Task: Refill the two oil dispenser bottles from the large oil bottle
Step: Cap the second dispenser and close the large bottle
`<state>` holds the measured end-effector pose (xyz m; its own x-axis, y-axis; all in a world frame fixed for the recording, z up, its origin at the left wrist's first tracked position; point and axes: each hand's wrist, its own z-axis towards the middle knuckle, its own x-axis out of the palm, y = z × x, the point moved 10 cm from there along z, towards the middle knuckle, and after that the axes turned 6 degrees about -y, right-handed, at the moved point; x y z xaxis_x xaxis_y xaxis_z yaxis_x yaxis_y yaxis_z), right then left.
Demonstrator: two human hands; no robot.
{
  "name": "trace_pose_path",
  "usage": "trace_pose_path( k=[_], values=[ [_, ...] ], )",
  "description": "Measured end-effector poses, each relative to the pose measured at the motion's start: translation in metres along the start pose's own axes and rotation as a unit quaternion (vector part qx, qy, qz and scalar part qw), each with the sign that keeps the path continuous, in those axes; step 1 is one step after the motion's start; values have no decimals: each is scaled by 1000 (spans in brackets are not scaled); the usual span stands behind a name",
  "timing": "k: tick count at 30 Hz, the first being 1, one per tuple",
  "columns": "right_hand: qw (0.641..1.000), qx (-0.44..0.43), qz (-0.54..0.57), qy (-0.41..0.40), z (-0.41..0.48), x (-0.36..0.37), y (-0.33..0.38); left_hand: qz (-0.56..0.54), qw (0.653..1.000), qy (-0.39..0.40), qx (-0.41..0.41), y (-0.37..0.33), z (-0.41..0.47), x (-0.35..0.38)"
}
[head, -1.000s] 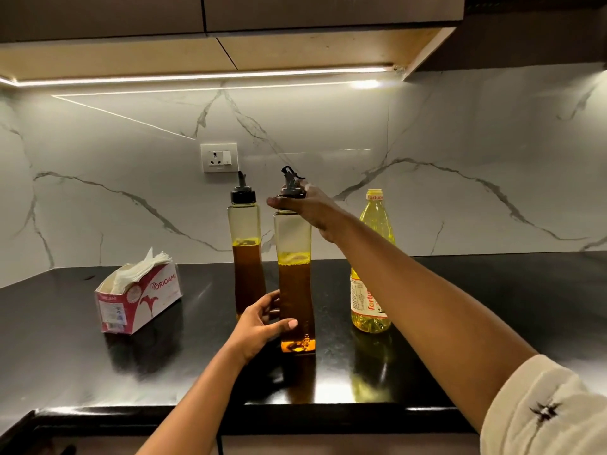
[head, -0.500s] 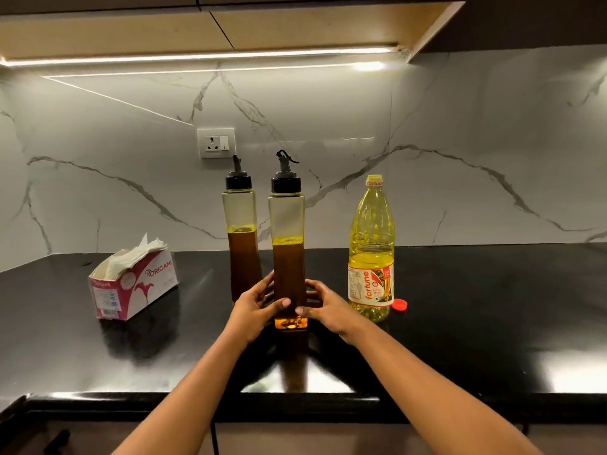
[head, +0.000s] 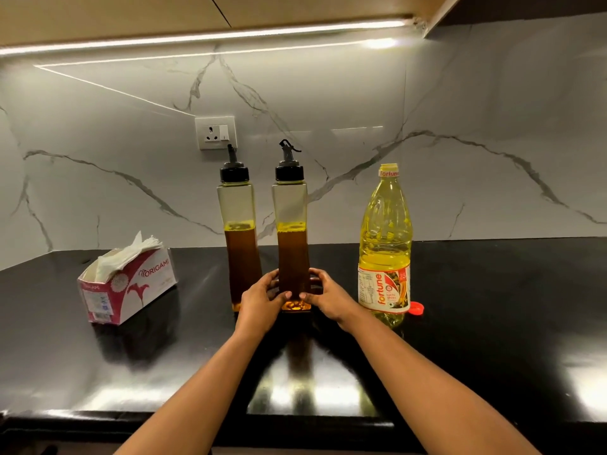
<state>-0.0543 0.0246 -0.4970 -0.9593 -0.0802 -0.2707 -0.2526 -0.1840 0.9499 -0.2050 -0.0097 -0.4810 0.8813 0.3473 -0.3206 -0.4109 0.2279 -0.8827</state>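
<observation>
Black-capped dispenser bottle (head: 292, 244) now clasped by both hands, unchanged.

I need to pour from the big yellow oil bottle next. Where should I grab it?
Probably around the large oil bottle just above its label, where the body is ribbed and narrower than the base. Come from its right side: the right hand is nearest and the counter there is open, apart from the red cap.

Both bare forearms reach forward from the bottom edge, converging toward centre. Left hand (head: 262, 302) and right hand (head: 330, 298) face each other, palms inward, fingers curled, thumbs nearly meeting in front. Both clasp the lower part of the same tall clear oil-filled dispenser bottle (head: 292, 231).
</observation>
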Motion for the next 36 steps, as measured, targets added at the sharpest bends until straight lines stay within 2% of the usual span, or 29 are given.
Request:
trace_pose_path(
  k=[4,8,12,15,18,20,22,25,27,31,36],
  values=[
    [997,8,-65,-50,-13,-9,2,84,994,-57,39,-18,-18,-21],
    [987,-39,-110,-113,-49,-33,29,54,991,-90,81,-49,-47,-34],
    [961,-185,-71,-193,-116,-75,80,-37,992,-64,98,-73,-69,-19],
    [922,-245,-19,-300,-157,-132,96,-106,990,-25,91,-92,-75,3],
    [878,-252,-33,-406,-168,-190,90,-120,989,21,89,-111,-75,36],
    [873,-200,-91,-436,-151,-217,72,-117,988,44,87,-124,-75,61],
    [894,-116,-200,-383,-116,-226,44,-128,987,53,86,-137,-76,81],
    [912,-34,-329,-243,-76,-213,4,-131,988,34,80,-146,-69,103],
    [915,-9,-355,-193,-69,-203,-12,-120,990,17,77,-145,-62,111],
    [915,20,-382,-127,-65,-192,-30,-85,992,33,90,-146,-53,127],
    [907,11,-406,-108,-63,-190,-32,-89,991,23,93,-135,-38,127]
  ],
)
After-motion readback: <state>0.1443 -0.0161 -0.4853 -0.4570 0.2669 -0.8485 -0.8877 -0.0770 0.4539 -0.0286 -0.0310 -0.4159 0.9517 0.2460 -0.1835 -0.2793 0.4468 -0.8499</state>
